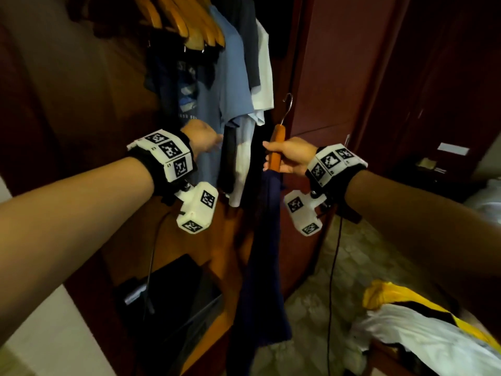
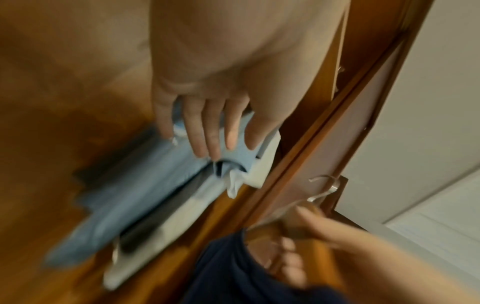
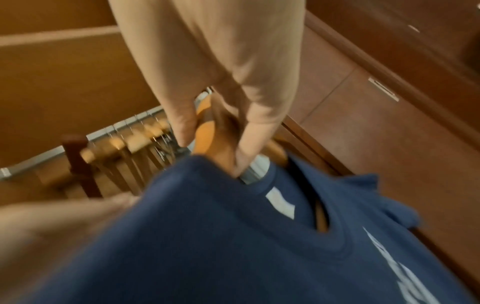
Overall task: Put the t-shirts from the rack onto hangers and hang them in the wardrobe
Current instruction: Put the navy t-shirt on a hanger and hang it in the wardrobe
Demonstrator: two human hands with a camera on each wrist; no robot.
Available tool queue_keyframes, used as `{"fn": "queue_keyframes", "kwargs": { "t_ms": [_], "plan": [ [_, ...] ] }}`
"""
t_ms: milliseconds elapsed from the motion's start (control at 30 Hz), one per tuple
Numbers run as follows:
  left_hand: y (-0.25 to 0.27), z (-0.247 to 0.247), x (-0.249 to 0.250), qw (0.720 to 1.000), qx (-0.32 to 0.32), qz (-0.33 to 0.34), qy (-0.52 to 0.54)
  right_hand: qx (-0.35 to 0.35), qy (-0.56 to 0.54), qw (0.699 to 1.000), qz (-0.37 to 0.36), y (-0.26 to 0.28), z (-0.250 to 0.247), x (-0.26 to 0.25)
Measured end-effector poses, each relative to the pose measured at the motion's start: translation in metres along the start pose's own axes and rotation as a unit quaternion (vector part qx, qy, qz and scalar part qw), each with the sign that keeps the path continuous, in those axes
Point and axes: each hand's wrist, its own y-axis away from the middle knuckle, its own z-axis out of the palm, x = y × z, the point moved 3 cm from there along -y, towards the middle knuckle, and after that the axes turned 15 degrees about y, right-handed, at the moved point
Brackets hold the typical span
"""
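Now gripping orange wooden hanger (image 1: 276, 147) carrying navy t-shirt (image 1: 260, 280) with right hand (image 1: 288, 158); pressing straight-fingered left hand (image 1: 202, 138) against hanging light-blue t-shirt (image 1: 230, 85), far left.

Right hand (image 3: 221, 98) grips the orange wooden hanger (image 3: 207, 131), thumb and fingers curled around its top. A navy blue t-shirt with pale lettering (image 3: 233, 236) hangs from it, collar open around the wood. Behind, a row of bare wooden hangers (image 3: 130, 144) on a metal rail (image 3: 52, 152). View blurred.
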Motion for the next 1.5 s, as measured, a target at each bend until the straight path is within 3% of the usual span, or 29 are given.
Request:
{"fn": "queue_keyframes", "kwargs": {
  "t_ms": [133, 200, 367, 633, 800, 933, 1133, 1367, 1433, 1500],
  "plan": [
    [-0.014, -0.022, 0.016, 0.990, 0.112, 0.069, -0.042, -0.047, -0.027, 0.998, -0.032, 0.008, 0.001, -0.029],
    [-0.021, -0.029, 0.033, 0.973, 0.167, 0.136, -0.078, -0.069, -0.037, 0.996, -0.044, 0.007, 0.002, -0.042],
    [-0.033, -0.031, 0.082, 0.888, 0.228, 0.310, -0.253, -0.105, -0.004, 0.991, -0.088, -0.012, 0.002, -0.072],
    [-0.080, -0.035, 0.111, 0.837, 0.225, 0.308, -0.393, -0.118, 0.119, 0.965, -0.201, -0.059, -0.009, -0.119],
    [-0.074, -0.064, 0.116, 0.842, 0.314, 0.290, -0.329, -0.168, 0.129, 0.943, -0.259, -0.070, 0.009, -0.141],
    [-0.060, -0.089, 0.125, 0.830, 0.356, 0.295, -0.313, -0.193, 0.097, 0.937, -0.276, -0.076, 0.022, -0.152],
    [-0.030, -0.138, 0.130, 0.846, 0.424, 0.220, -0.237, -0.252, 0.141, 0.895, -0.339, -0.058, 0.067, -0.173],
    [0.010, -0.170, 0.132, 0.858, 0.418, 0.193, -0.229, -0.205, 0.181, 0.886, -0.375, -0.052, 0.107, -0.212],
    [0.017, -0.172, 0.133, 0.885, 0.386, 0.152, -0.211, -0.173, 0.170, 0.888, -0.390, -0.052, 0.113, -0.224],
    [0.023, -0.165, 0.130, 0.936, 0.307, 0.095, -0.145, -0.146, 0.132, 0.900, -0.389, -0.054, 0.117, -0.234]
  ]
}}
